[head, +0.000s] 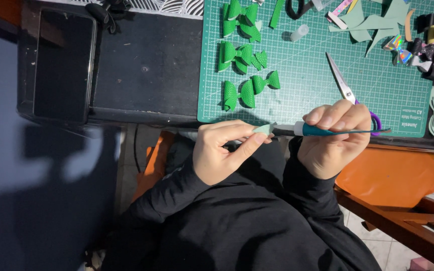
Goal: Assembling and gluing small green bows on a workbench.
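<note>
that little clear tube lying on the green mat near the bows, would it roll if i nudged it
Probably. The clear tube looks round and lies on its side on the flat cutting mat, so a sideways nudge would likely roll it. It seems small and light, so it should move easily. Nothing touches it to stop it.

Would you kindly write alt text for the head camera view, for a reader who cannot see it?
A person's left hand pinches a small pale green piece against the tip of a teal-handled tool held in the right hand. Beyond them, green bows and scissors lie on a green cutting mat.
</note>
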